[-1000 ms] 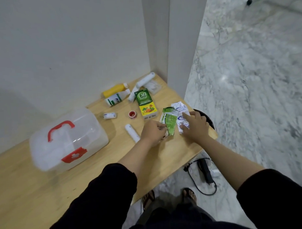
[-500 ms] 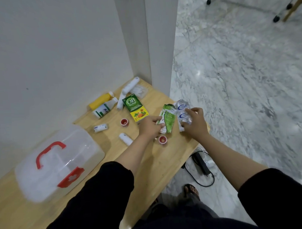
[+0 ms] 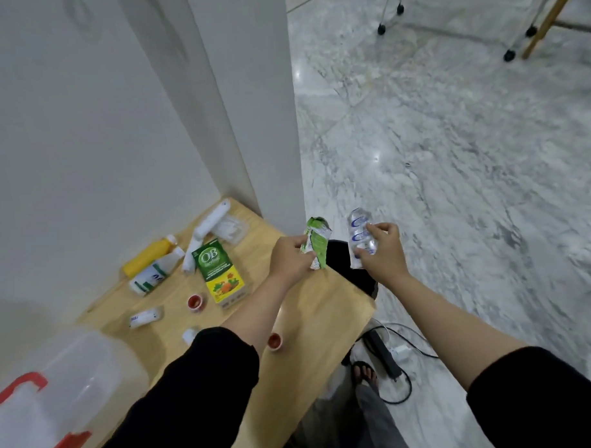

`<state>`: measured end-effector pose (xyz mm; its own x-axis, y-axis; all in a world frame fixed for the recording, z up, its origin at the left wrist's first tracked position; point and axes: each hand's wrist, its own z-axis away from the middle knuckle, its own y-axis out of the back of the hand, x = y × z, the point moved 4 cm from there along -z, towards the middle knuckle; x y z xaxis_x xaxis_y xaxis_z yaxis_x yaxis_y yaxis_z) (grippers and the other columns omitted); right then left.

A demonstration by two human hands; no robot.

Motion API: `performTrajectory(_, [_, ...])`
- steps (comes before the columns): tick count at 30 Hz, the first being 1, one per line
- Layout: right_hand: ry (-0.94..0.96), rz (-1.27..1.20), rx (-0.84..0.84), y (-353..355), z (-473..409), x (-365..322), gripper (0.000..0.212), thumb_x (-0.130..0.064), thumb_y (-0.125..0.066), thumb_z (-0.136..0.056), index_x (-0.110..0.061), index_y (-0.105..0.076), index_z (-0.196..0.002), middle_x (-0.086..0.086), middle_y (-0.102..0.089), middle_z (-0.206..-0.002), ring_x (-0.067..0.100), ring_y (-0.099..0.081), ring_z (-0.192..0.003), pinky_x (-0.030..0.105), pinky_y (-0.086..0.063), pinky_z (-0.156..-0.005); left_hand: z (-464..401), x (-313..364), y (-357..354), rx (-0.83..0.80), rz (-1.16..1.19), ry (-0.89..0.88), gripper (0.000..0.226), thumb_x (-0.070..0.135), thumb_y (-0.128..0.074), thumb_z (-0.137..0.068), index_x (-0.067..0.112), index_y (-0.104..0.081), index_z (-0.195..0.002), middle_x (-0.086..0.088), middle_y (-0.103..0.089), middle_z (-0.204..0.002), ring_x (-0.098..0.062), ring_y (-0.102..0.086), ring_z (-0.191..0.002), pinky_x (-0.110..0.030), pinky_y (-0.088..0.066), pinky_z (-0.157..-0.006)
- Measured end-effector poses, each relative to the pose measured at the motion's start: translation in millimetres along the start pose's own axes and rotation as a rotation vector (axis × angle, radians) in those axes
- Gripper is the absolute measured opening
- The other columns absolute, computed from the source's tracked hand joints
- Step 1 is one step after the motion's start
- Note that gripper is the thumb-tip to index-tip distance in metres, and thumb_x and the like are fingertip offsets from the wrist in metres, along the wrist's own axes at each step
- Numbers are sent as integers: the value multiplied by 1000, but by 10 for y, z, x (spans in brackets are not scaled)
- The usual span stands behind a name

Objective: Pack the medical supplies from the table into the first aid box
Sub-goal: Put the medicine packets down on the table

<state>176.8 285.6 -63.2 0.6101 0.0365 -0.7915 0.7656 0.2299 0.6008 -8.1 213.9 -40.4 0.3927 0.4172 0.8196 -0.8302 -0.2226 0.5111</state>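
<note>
My left hand (image 3: pixel 290 257) grips a green sachet (image 3: pixel 317 241), lifted above the wooden table's (image 3: pixel 311 320) right end. My right hand (image 3: pixel 382 251) grips a white and blue sachet strip (image 3: pixel 360 236), held off the table over the floor edge. The clear first aid box (image 3: pixel 59 393) with red handle and red latch stands shut at the lower left. Still on the table lie a green and yellow carton (image 3: pixel 218 271), a yellow bottle (image 3: pixel 148 255), a white bottle (image 3: pixel 155 272), a white tube (image 3: pixel 204 235), two small red-capped pots (image 3: pixel 194 301) (image 3: pixel 275 341) and a small white vial (image 3: pixel 144 318).
A white wall and pillar (image 3: pixel 236 108) close off the table's back. A black round object (image 3: pixel 349 269) sits below the table's right end. A power strip with cables (image 3: pixel 386 356) lies on the marble floor beside my sandalled foot (image 3: pixel 363 372). Chair castors (image 3: pixel 389 17) stand far off.
Both hands have lifted the sachets off the table and drawn them apart, the right one moving out past the table edge. The camera view has tilted, shifting the box to the lower left.
</note>
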Motion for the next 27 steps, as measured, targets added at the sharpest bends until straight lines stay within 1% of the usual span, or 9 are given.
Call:
performTrajectory(4, [-41,19,-94,-27,-399,332,58,-9,-69,-80,-3,-46,-133,10,-36,-131,22,-52,-107,18,-36,-80,-382,76,-325,8,-119,73,47,12,-71,-80,4,-60,-124,-8,-62,-124,-21,-57,-115,-20,-37,-89])
performTrajectory(8, [-68,48,-196,-159,-769,697,53,-7,-67,-81,-1,-47,-130,12,-35,-130,17,-48,-98,14,-35,-76,-801,85,-686,-96,-263,91,24,13,-70,-79,14,-64,-102,-7,-58,-97,-15,-52,-93,-23,-36,-78])
performTrajectory(12, [-98,134,-302,-414,-1052,1069,43,-8,-64,-81,-1,-50,-122,11,-35,-126,28,-53,-100,26,-41,-76,-1205,-72,-1025,-167,-400,188,45,15,-72,-79,4,-61,-122,-11,-60,-125,-25,-58,-114,-30,-45,-92])
performTrajectory(16, [-95,210,-414,-760,-1304,1379,42,-8,-56,-86,-2,-47,-127,11,-32,-133,34,-57,-91,40,-51,-77,-1574,-267,-1316,-238,-526,240,15,20,-72,-77,13,-60,-82,-9,-55,-90,-21,-54,-90,-32,-46,-79])
performTrajectory(19, [-128,231,-486,-945,-1481,1505,48,-17,-55,-90,-6,-41,-135,11,-17,-152,33,-55,-110,41,-51,-87,-1757,-381,-1471,-299,-576,290,36,28,-68,-81,25,-37,-63,4,-44,-73,-20,-48,-86,-30,-41,-75])
performTrajectory(20, [-131,234,-504,-981,-1531,1544,51,-20,-55,-90,-8,-39,-138,11,-13,-156,33,-50,-119,42,-49,-91,-1799,-400,-1502,-317,-572,311,36,31,-65,-83,26,-35,-66,7,-41,-73,-19,-45,-86,-29,-38,-75])
performTrajectory(22, [-132,249,-528,-1001,-1606,1612,52,-22,-54,-90,-9,-39,-138,9,-9,-158,34,-46,-125,44,-47,-96,-1866,-445,-1549,-370,-551,352,17,35,-61,-86,21,-52,-90,0,-53,-94,-20,-48,-97,-31,-40,-81])
performTrajectory(24, [-148,256,-540,-960,-1639,1641,51,-22,-52,-91,-9,-39,-138,9,-9,-159,34,-42,-130,45,-43,-101,-1907,-461,-1546,-381,-556,368,48,37,-59,-88,8,-50,-126,-10,-53,-129,-27,-47,-121,-36,-41,-96])
performTrajectory(27, [-148,267,-510,-855,-1658,1582,54,-22,-52,-92,-7,-35,-141,10,-11,-159,30,-27,-142,45,-34,-111,-1881,-360,-1434,-348,-555,363,63,38,-57,-90,5,-38,-140,-13,-43,-144,-29,-37,-134,-41,-38,-106])
